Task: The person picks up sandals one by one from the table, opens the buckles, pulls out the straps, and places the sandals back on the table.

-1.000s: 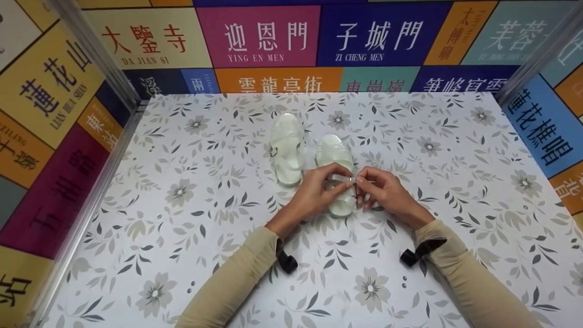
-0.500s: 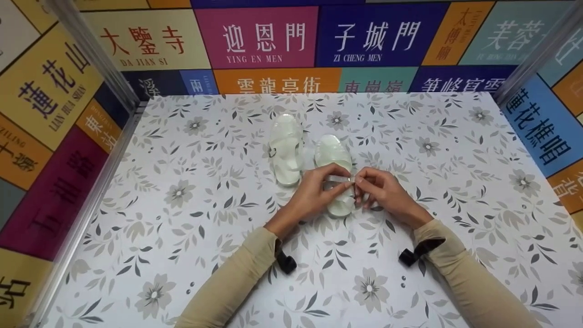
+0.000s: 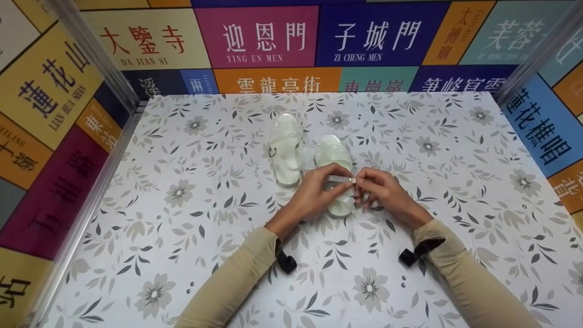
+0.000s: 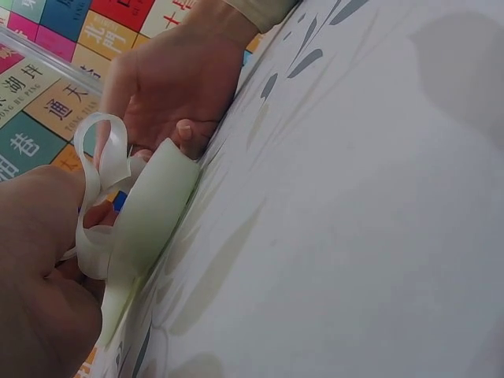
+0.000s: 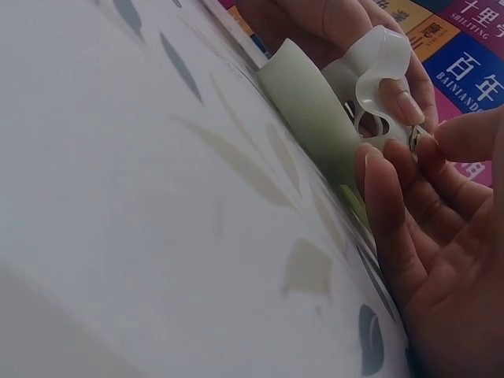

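A pale green sandal [image 3: 333,150] lies sole down on the table, its heel toward the person. Its strap [image 3: 338,179] is raised in a loop, which the left wrist view shows as a thin translucent band [image 4: 88,185]. My left hand [image 3: 314,191] pinches this strap between thumb and index finger from the left side. Opposite it, my right hand [image 3: 389,191] pinches at the strap's end, where a small metal buckle [image 5: 415,139] shows between the fingertips. The fingertips of both hands nearly meet over the sandal's right edge. Fingers partly hide the buckle.
A matching sandal [image 3: 287,150] lies just left and farther back, toe away from the person. The tabletop [image 3: 218,273] has a grey flower pattern. Upright panels with coloured name blocks [image 3: 259,36] border the back and both sides.
The hands stay almost in place at the strap, with only slight fingertip movement. A bit more of the strap's pale end shows between the fingertips now. Both sandals stay put.
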The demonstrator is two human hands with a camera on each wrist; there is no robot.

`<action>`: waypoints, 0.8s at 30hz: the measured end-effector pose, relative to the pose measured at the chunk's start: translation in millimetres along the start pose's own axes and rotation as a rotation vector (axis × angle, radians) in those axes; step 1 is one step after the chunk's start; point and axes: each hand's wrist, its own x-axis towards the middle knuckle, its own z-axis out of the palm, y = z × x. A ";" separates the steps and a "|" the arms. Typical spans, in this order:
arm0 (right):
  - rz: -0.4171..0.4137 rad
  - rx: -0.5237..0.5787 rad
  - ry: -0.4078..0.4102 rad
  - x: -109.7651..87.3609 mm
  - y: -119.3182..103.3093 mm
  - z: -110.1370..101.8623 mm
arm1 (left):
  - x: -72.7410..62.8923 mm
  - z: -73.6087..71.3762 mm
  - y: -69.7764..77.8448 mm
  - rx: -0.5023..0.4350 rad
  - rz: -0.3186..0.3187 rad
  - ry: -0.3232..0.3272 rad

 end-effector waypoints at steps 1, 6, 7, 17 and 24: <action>-0.003 -0.006 0.001 -0.1 0.4 -0.1 | 0.1 0.2 0.1 0.006 -0.001 0.002; -0.032 -0.056 -0.014 -0.4 2.0 -0.1 | 0.2 0.6 0.7 0.042 0.003 0.008; -0.034 -0.062 -0.019 -0.5 2.0 -0.1 | 0.3 0.7 0.8 0.040 0.004 0.008; -0.001 -0.053 0.002 -0.7 1.5 1.1 | 0.4 1.5 0.6 0.007 -0.003 0.009; 0.024 -0.015 0.045 -0.4 1.5 0.2 | -0.4 0.3 -1.3 0.013 0.019 0.034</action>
